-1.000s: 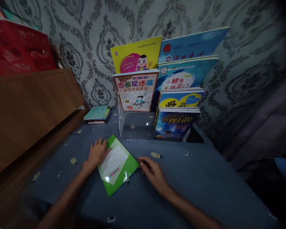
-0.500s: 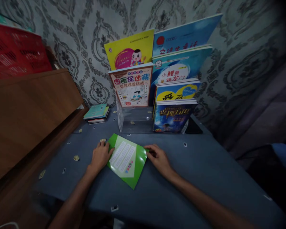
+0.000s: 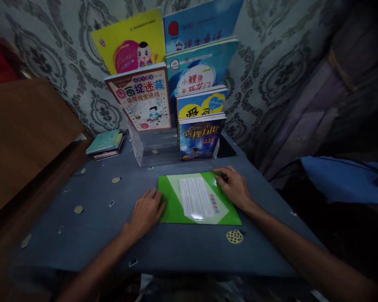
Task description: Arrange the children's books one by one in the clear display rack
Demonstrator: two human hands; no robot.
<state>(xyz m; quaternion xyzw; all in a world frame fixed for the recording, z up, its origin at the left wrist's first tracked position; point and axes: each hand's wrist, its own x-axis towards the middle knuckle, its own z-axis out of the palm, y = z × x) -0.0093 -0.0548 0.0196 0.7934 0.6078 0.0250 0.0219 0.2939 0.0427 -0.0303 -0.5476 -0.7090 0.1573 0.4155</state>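
A green book lies cover up on the cloth-covered table, with a pale panel of printed text turned sideways. At its left edge is my left hand, fingers curled and thumb against the green border. My right hand grips the book by its upper right corner, the fingertips partly hidden from view. Just behind it stands a clear acrylic book stand. A brown-covered picture book and a dark blue book rest upright in the stand.
A yellow book and several blue books stand at the back. To the left lies a small stack of books beside a wooden cabinet. A flat black object sits right of the stand.
The green book has turned so that its long edges run more nearly level with the table's front. Both hands have moved with it. The whole view has shifted rightward.
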